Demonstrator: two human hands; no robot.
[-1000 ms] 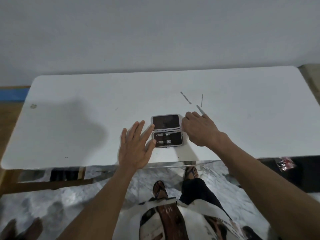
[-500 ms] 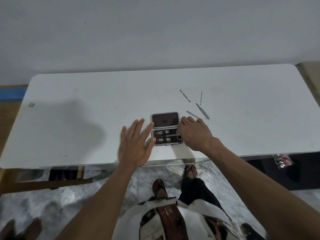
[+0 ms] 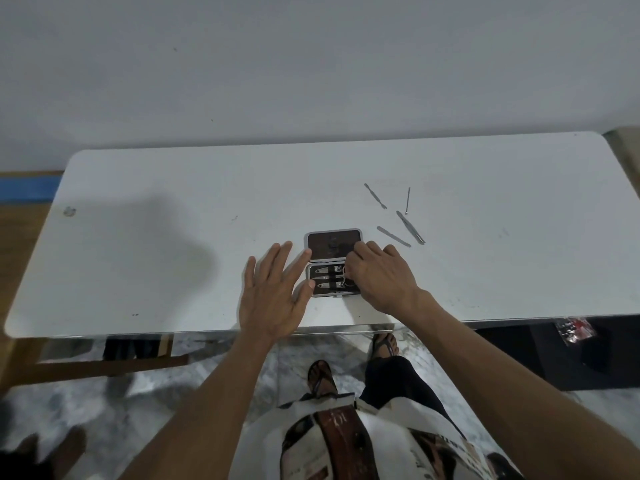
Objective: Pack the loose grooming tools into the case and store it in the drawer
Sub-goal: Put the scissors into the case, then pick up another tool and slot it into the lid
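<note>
A small grey-rimmed grooming case lies open on the white rectangular table, close to its near edge. Its dark brown lid half lies flat on the far side, and the tray half, nearer the person, has two silver clipper-like tools strapped in.

The left hand rests palm down on the table with fingers spread and flat, gripping nothing; its fingertips touch the left edge of the case, seemingly steadying it. The right hand is curled over the right end of the tray, fingers bent down onto something with a dark ring-shaped part that peeks out beneath them. Whether it actually pinches that piece I cannot tell, since the fingers hide it.

Four slim metal tools lie loose on the table, beyond and to the right of the case: a flat nail file nearest the right hand, grey tweezers just beside it, a thin double-ended pusher farther back, and a fine needle-like pick to its right. None of them touches the case.
</note>
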